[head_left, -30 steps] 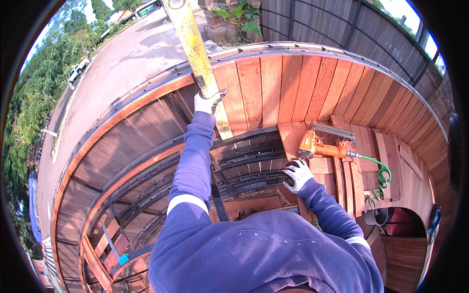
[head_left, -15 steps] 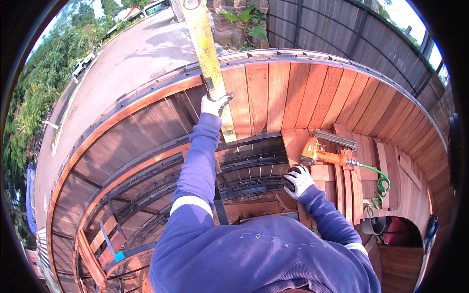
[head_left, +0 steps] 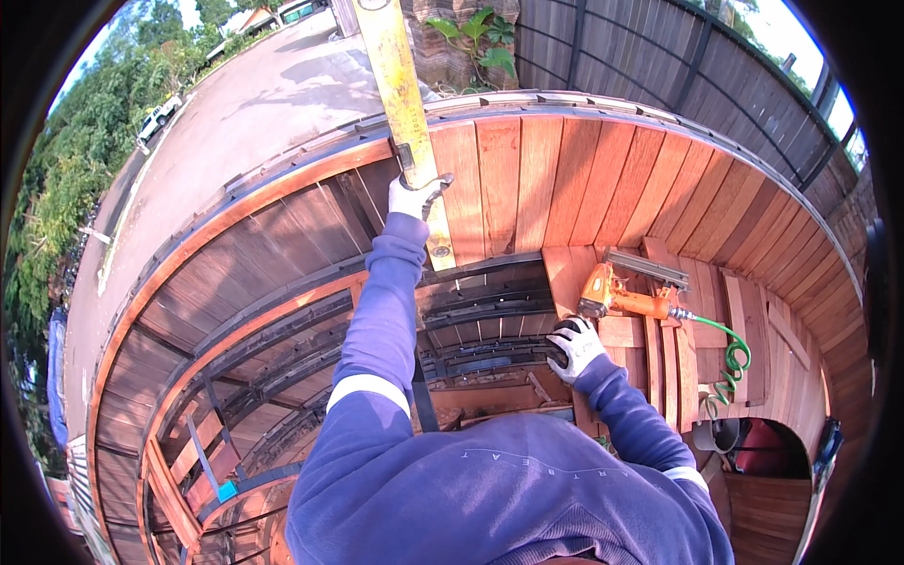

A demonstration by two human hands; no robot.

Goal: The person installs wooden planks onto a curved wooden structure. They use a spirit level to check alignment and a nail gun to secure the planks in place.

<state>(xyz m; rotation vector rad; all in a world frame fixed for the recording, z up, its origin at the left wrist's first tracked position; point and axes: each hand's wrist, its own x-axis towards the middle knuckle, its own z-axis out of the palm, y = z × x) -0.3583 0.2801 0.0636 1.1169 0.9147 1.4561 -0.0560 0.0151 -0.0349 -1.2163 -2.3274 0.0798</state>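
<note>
My left hand [head_left: 414, 197], in a white work glove with dark fingertips, grips a long yellow spirit level [head_left: 405, 113] near its lower end. The level lies across the curved wooden frame, along the edge of the laid reddish deck boards [head_left: 539, 184]. My right hand [head_left: 577, 349], gloved the same way, is at the left edge of the lower boards with its fingers curled in; whatever they close on is hidden. Just above it, an orange nail gun [head_left: 626, 297] lies on the planks, a green coiled air hose [head_left: 736, 353] running from it.
Loose wooden strips [head_left: 664, 372] lie right of my right hand. To the left, dark framing [head_left: 273, 363] has open gaps between its curved ribs. A dark slatted fence [head_left: 640, 56] stands behind, and a paved road [head_left: 235, 104] runs beyond the rim.
Both hands keep nearly the same place, the left still on the spirit level. The view has shifted very slightly; the nail gun stays put.
</note>
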